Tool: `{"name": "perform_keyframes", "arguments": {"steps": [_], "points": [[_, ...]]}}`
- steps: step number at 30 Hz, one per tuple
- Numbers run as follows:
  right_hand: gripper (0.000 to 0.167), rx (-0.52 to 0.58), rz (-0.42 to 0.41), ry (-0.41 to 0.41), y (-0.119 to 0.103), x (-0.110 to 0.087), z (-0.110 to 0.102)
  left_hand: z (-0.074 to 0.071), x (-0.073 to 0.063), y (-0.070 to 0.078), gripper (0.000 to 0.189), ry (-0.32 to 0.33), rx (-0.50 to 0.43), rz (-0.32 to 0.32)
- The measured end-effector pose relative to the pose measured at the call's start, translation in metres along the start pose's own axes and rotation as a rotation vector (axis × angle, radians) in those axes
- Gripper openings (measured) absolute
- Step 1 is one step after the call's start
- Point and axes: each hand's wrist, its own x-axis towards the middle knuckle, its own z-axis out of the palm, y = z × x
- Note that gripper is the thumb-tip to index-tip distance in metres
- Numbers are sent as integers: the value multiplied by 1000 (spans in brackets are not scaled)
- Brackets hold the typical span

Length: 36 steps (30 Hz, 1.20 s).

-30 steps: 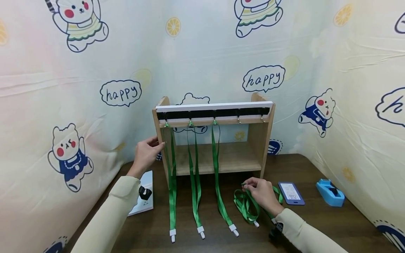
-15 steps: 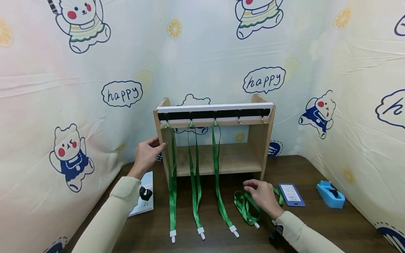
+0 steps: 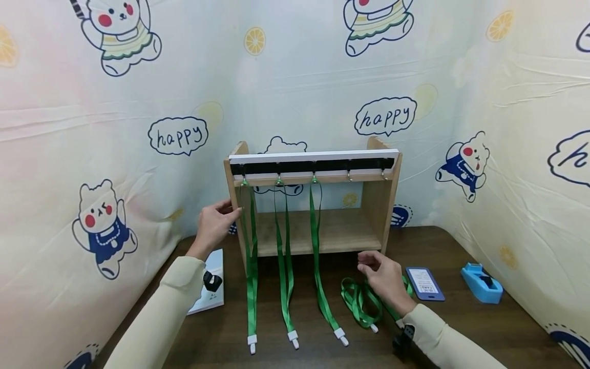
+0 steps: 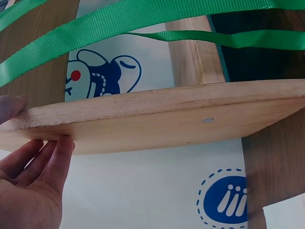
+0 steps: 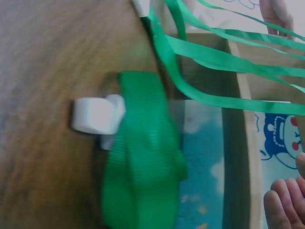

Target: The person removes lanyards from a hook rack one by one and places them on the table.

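My left hand (image 3: pixel 214 225) grips the left side panel of a small wooden rack (image 3: pixel 322 230). In the left wrist view the thumb lies over the panel's edge, with several fingers (image 4: pixel 57 162) against its outer face. Three green lanyards (image 3: pixel 316 241) with white clips hang from hooks (image 3: pixel 349 174) on the rack's black strip. My right hand (image 3: pixel 384 279) is raised over coiled green lanyards (image 3: pixel 357 302) lying on the table. A gap shows between its thumb and bent fingers (image 5: pixel 281 205), and no strap is seen there. Part of the coil is hidden behind this hand.
To the right lie a blue card holder (image 3: pixel 425 283) and a light-blue tape dispenser (image 3: pixel 481 283). A white booklet or box (image 3: pixel 212 271) lies partly behind the left forearm. Printed cloth (image 3: pixel 295 77) surrounds the brown table (image 3: pixel 216 338).
My right hand let go of the green lanyard strap it pinched and has risen slightly, its thumb and fingers parting. The left hand keeps its grip on the rack.
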Motion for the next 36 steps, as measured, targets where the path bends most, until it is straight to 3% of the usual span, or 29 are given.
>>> {"name": "perform_keyframes", "arguments": {"steps": [8, 15, 22, 36], "points": [[22, 26, -93, 41, -17, 10, -13, 0, 0, -2, 60, 9, -1, 10], [25, 72, -97, 53, -32, 19, -24, 2, -1, -2, 58, 14, 0, -1], [24, 98, -170, 110, -47, 32, -31, 2, 1, -1, 60, 2, -8, -5], [30, 181, -330, 163, -102, 69, -39, 1, 1, -1, 60, 9, 1, 1]]}}
